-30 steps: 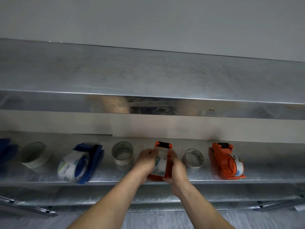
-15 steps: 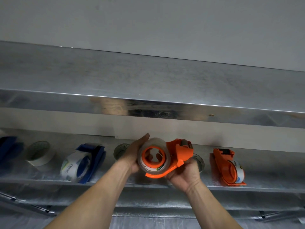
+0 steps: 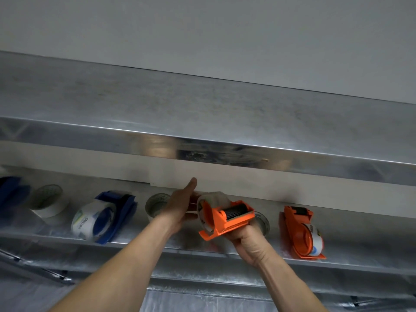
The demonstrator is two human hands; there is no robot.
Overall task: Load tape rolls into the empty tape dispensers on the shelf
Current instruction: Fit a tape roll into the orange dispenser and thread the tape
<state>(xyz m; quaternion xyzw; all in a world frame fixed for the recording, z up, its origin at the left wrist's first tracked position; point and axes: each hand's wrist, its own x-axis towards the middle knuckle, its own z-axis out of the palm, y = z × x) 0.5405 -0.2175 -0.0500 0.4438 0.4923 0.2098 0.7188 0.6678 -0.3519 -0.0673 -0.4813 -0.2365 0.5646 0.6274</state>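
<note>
Between the hands (image 3: 250, 243), orange dispenser (image 3: 227, 220)

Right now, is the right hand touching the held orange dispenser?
Touching. The head view shows the right hand curled round the underside of the held orange dispenser, with no gap.

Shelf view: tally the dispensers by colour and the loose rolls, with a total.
Orange: 2, held orange dispenser, shelved orange dispenser
Blue: 2, loaded blue dispenser, far-left blue dispenser, cut off by the edge
Loose rolls: 3, white roll, middle roll, right roll
Total: 7
</note>
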